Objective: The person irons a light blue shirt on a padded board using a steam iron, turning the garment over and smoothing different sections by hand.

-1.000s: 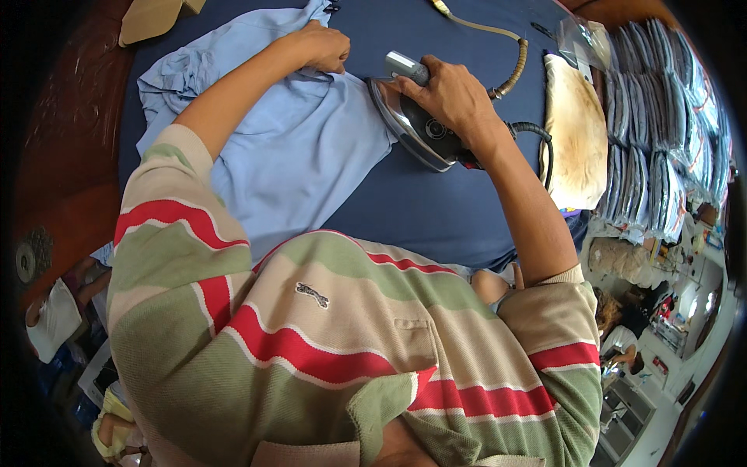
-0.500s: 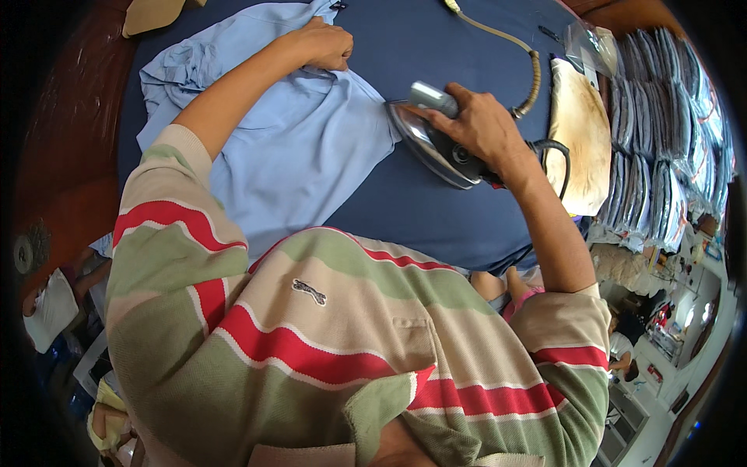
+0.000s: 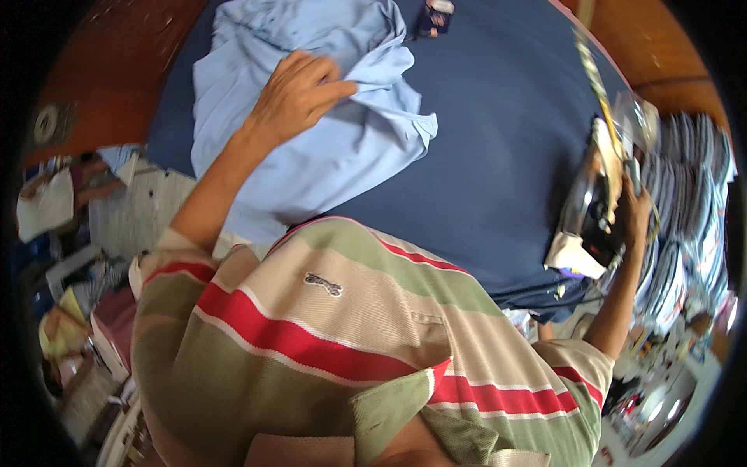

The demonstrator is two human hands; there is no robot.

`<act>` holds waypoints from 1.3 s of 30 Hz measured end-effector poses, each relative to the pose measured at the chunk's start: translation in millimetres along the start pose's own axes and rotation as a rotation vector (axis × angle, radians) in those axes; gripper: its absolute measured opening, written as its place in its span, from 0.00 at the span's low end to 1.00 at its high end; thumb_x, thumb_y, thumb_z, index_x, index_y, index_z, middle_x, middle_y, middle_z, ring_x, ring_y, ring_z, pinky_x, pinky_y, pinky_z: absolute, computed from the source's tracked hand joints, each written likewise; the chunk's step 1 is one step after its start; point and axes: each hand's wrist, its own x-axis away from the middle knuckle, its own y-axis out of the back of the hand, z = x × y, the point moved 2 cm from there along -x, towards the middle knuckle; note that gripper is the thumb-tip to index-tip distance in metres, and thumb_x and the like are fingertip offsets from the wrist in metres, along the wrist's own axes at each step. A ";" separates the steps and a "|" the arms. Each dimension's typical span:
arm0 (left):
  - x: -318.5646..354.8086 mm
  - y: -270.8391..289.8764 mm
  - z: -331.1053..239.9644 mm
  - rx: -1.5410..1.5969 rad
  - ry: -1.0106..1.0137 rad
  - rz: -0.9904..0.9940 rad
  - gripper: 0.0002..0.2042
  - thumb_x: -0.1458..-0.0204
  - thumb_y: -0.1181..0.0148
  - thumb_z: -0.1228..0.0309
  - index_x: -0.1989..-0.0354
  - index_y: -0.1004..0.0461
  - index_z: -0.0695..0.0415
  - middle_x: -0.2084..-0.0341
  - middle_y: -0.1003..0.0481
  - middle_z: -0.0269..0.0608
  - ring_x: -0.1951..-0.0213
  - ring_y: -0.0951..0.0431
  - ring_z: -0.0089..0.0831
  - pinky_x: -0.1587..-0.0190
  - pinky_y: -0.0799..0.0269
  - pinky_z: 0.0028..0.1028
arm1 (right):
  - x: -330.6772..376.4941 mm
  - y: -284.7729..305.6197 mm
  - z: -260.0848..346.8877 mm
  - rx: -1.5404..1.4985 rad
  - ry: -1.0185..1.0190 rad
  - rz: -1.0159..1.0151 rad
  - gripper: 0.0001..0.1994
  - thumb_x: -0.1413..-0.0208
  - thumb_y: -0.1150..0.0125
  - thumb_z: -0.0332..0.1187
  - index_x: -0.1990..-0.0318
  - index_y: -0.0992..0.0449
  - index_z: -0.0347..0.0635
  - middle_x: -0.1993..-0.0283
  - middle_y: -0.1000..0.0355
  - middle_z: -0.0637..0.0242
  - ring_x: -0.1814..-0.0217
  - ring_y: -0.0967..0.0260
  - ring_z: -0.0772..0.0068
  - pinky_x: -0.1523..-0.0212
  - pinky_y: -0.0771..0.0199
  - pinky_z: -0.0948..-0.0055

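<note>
A light blue garment [image 3: 327, 167] lies rumpled at the left of the dark blue ironing surface [image 3: 490, 156]. My left hand [image 3: 296, 97] is over its upper part, fingers loosely bent and apart, the index finger stretched to the right; it does not appear to grip the cloth. At the far right, my right hand [image 3: 636, 208] is closed round the handle of a clothes iron [image 3: 577, 198]. The iron is at a cream, scorched cloth pad [image 3: 572, 255]; blur and the steep angle hide whether its soleplate touches the pad.
A pale cord [image 3: 593, 82] rises from the iron to the far edge. Tall stacks of folded garments in clear plastic [image 3: 692, 179] stand beyond the pad. A small dark box [image 3: 436, 17] sits at the far side. Brown wood panels [image 3: 101, 70] flank the surface.
My right hand has carried the iron from the garment's edge rightward to the cream pad. My left hand has let go of the bunched cloth. The view has shifted, showing the small box.
</note>
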 end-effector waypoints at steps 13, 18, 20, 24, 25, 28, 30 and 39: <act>139.3 -45.0 -39.3 1.076 0.906 -0.983 0.05 0.51 0.51 0.80 0.66 0.33 0.61 0.77 0.32 0.31 0.74 0.32 0.17 0.67 0.36 0.15 | 18.2 -64.2 105.9 -0.007 0.767 -0.318 0.19 0.52 0.40 0.32 0.50 0.31 0.40 0.53 0.31 0.56 0.49 0.36 0.57 0.49 0.38 0.65; 117.6 -30.1 -47.8 1.393 0.844 -1.159 0.03 0.52 0.50 0.79 0.69 0.34 0.58 0.78 0.35 0.28 0.76 0.37 0.15 0.66 0.37 0.17 | 178.5 -183.0 276.1 -0.433 1.028 0.443 0.10 0.53 0.41 0.32 0.61 0.25 0.43 0.61 0.27 0.59 0.62 0.30 0.57 0.63 0.30 0.64; 117.7 -27.0 -48.4 1.383 0.816 -1.125 0.03 0.52 0.49 0.78 0.70 0.34 0.57 0.78 0.36 0.28 0.76 0.37 0.15 0.67 0.38 0.17 | 193.4 -210.5 302.6 -0.340 1.202 0.390 0.10 0.54 0.42 0.32 0.62 0.25 0.41 0.60 0.27 0.58 0.60 0.30 0.56 0.61 0.31 0.63; 129.3 -27.4 -45.1 1.295 0.780 -1.028 0.04 0.52 0.47 0.78 0.72 0.35 0.56 0.77 0.36 0.27 0.76 0.39 0.16 0.69 0.40 0.17 | 197.4 -229.6 309.0 -0.166 1.189 0.666 0.11 0.54 0.44 0.31 0.61 0.26 0.40 0.59 0.28 0.56 0.60 0.31 0.54 0.59 0.31 0.63; 133.1 -27.3 -43.1 1.207 0.803 -1.013 0.04 0.53 0.47 0.78 0.72 0.35 0.56 0.78 0.36 0.27 0.77 0.39 0.16 0.70 0.40 0.17 | 200.3 -232.5 302.9 -0.192 1.229 0.707 0.11 0.53 0.43 0.32 0.61 0.26 0.40 0.59 0.28 0.56 0.60 0.31 0.54 0.59 0.31 0.63; 150.6 -29.1 -43.7 0.867 0.895 -0.905 0.06 0.56 0.45 0.79 0.74 0.36 0.57 0.81 0.37 0.28 0.78 0.39 0.16 0.74 0.42 0.18 | 207.4 -231.4 294.7 -0.345 1.403 0.676 0.10 0.52 0.43 0.33 0.63 0.26 0.41 0.63 0.28 0.55 0.62 0.31 0.54 0.61 0.31 0.62; 163.0 -26.9 -45.9 0.547 0.940 -0.729 0.07 0.59 0.45 0.80 0.75 0.37 0.58 0.82 0.37 0.29 0.79 0.39 0.17 0.76 0.42 0.19 | 198.3 -215.2 311.4 -0.358 1.278 0.570 0.09 0.52 0.42 0.34 0.64 0.26 0.41 0.64 0.29 0.56 0.62 0.31 0.54 0.62 0.31 0.63; 131.2 47.5 -51.6 0.421 0.526 -0.605 0.07 0.65 0.48 0.83 0.77 0.38 0.59 0.81 0.38 0.36 0.79 0.39 0.24 0.75 0.43 0.21 | 116.8 -280.2 405.2 0.084 1.368 0.008 0.12 0.53 0.49 0.26 0.61 0.25 0.50 0.59 0.30 0.63 0.58 0.31 0.59 0.56 0.31 0.66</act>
